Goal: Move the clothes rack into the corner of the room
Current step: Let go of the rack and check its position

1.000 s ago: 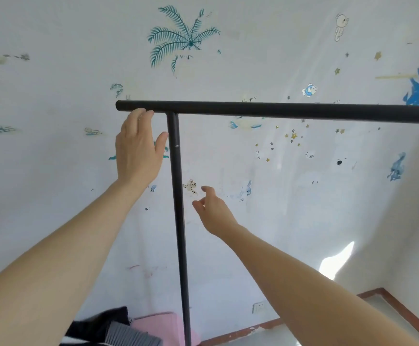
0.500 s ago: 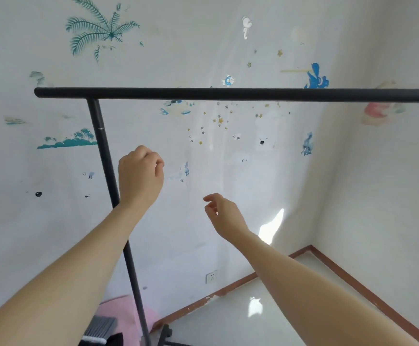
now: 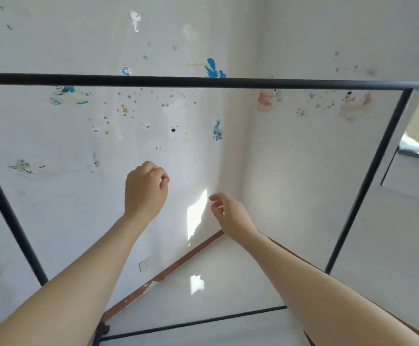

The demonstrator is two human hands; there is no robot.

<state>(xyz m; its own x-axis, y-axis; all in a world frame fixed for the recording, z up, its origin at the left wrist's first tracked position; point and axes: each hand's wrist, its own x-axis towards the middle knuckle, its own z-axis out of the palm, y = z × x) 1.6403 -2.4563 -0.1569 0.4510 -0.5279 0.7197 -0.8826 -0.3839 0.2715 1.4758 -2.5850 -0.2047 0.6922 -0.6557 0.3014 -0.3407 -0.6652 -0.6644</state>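
A black metal clothes rack (image 3: 203, 82) stands in front of me, its top bar running across the whole view, with an upright post at each side and a thin bottom rail near the floor. No clothes hang on it. My left hand (image 3: 145, 189) is curled into a loose fist below the top bar, touching nothing. My right hand (image 3: 229, 213) hovers lower and to the right with fingers bent and apart, holding nothing. Behind the rack is the room corner (image 3: 243, 156) where two white walls meet.
Cartoon stickers cover both walls. A wall socket (image 3: 145, 263) sits low on the left wall above a brown skirting board (image 3: 168, 270). The glossy pale floor (image 3: 215, 283) shows a sun patch. A window ledge (image 3: 418, 151) lies at the right.
The view has swung right, bringing the corner and the rack's right post into sight. My left hand came off the top bar, dropped and curled into a fist. My right hand stayed free.
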